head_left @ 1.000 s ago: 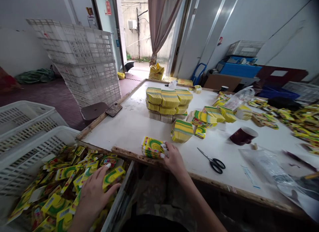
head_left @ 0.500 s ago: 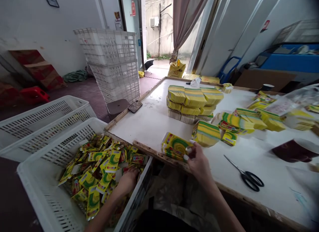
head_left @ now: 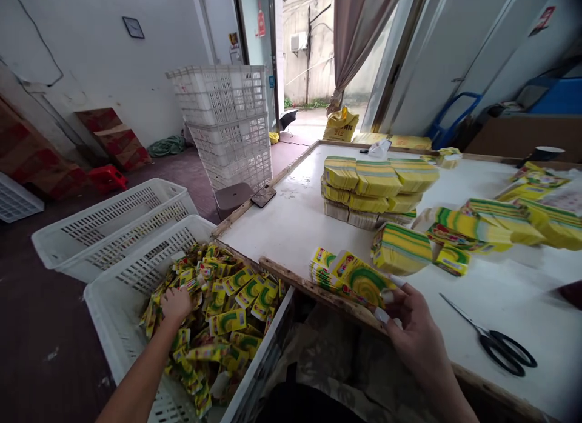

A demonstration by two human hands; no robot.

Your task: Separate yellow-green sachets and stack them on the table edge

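My left hand [head_left: 175,305] reaches down into a white plastic crate [head_left: 116,289] full of loose yellow-and-green sachets [head_left: 227,289]; its fingers are buried among them and closed on some. My right hand [head_left: 411,326] rests at the table's near edge, gripping a fanned stack of the same sachets [head_left: 350,279] that lies on the white table [head_left: 282,223].
Bundled sachet stacks [head_left: 377,183] stand mid-table, more bundles [head_left: 482,229] to the right. Black scissors [head_left: 500,344] lie near the front edge. An empty crate [head_left: 104,220] sits behind the full one; stacked crates [head_left: 227,123] and a stool [head_left: 231,199] stand by the doorway.
My left hand has moved leftward deeper into the crate's sachets. My right hand has slid right along the table edge, spreading the stack. The view has swung to the left.
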